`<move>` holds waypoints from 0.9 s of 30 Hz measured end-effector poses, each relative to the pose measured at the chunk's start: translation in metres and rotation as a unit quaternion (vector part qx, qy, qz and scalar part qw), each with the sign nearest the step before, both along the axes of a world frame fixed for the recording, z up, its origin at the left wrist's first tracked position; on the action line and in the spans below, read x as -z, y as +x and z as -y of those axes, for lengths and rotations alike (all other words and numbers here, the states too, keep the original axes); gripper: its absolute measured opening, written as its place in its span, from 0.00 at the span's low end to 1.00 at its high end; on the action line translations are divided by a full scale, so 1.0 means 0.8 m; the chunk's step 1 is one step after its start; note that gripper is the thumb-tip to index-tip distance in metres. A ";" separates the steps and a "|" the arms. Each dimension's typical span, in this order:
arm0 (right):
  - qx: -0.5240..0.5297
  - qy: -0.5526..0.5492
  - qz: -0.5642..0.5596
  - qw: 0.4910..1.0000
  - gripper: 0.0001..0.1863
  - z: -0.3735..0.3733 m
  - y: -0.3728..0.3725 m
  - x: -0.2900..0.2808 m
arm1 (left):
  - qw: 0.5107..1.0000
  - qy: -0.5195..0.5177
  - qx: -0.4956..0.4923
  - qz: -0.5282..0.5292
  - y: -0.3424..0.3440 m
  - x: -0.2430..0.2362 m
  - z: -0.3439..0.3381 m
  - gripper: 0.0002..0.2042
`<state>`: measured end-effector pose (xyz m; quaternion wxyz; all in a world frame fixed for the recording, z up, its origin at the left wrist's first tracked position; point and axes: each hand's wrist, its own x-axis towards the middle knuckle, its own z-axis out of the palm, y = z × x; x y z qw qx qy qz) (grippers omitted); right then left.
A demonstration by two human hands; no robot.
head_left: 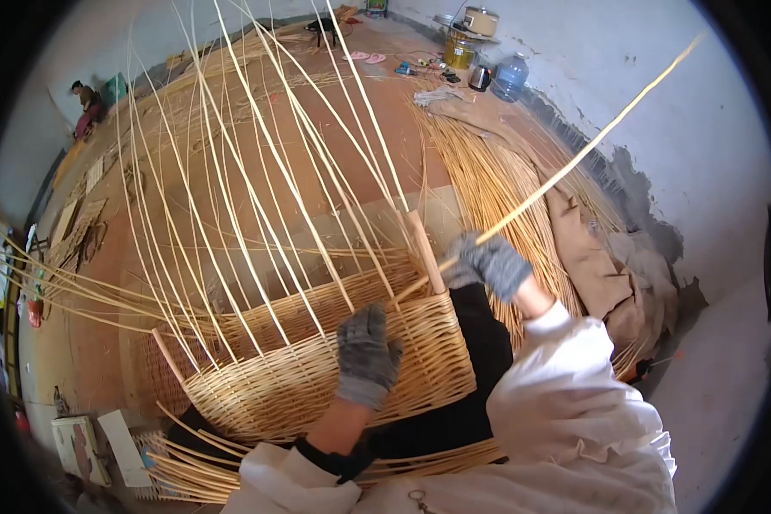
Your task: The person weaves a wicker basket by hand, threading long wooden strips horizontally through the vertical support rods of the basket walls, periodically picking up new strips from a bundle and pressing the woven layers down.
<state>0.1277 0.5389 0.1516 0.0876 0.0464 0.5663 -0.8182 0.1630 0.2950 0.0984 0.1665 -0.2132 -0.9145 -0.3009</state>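
A rectangular wicker basket (pixel 265 390) lies before me, its woven walls low and long pale stakes (pixel 257 171) rising from them. Short wooden posts (pixel 425 253) stand at its corners. My left hand (pixel 367 355), in a grey glove, is closed over the near wall at the rim, fingertips partly hidden. In its matching glove, my right hand (pixel 493 264) grips a long willow rod (pixel 591 146) beside the right corner post. The rod slants from the upper right down to the rim, where its lower end passes near my left fingers.
A thick bundle of rods (pixel 497 180) lies on the floor to the right, beside brown sacking (pixel 595 257). More rods (pixel 188 471) lie near my lap. A water jug (pixel 511 77) and kettle (pixel 480 79) stand by the wall. Another person (pixel 87 107) sits far left.
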 end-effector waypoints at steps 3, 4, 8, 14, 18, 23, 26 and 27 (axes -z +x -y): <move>0.130 0.068 -0.103 0.984 0.10 -0.073 -0.073 -0.050 | 0.993 0.116 0.009 -0.026 0.019 0.010 -0.011 0.20; 0.187 0.110 -0.122 0.968 0.11 -0.120 -0.098 -0.075 | 0.985 0.173 0.008 -0.008 0.022 0.006 -0.013 0.20; 0.181 -0.022 -0.199 0.963 0.13 -0.104 -0.062 -0.160 | 0.937 0.272 -0.065 0.207 0.010 0.031 0.051 0.16; 0.238 0.049 -0.142 0.959 0.13 0.028 0.028 -0.065 | 0.892 0.288 -0.048 0.344 -0.036 0.028 0.065 0.16; 0.261 0.098 -0.147 0.949 0.13 0.048 0.062 0.001 | 0.792 0.293 0.023 0.535 -0.053 0.019 0.057 0.19; 0.298 0.010 0.010 0.954 0.10 0.054 0.054 0.012 | 0.780 0.251 0.037 0.572 -0.056 -0.015 0.060 0.19; 0.255 0.049 0.095 0.961 0.09 0.045 0.049 -0.002 | 0.794 0.207 0.014 0.571 -0.060 -0.017 0.057 0.19; 0.228 0.056 0.110 0.966 0.09 0.040 0.052 -0.005 | 0.791 0.225 0.004 0.569 -0.059 -0.014 0.058 0.19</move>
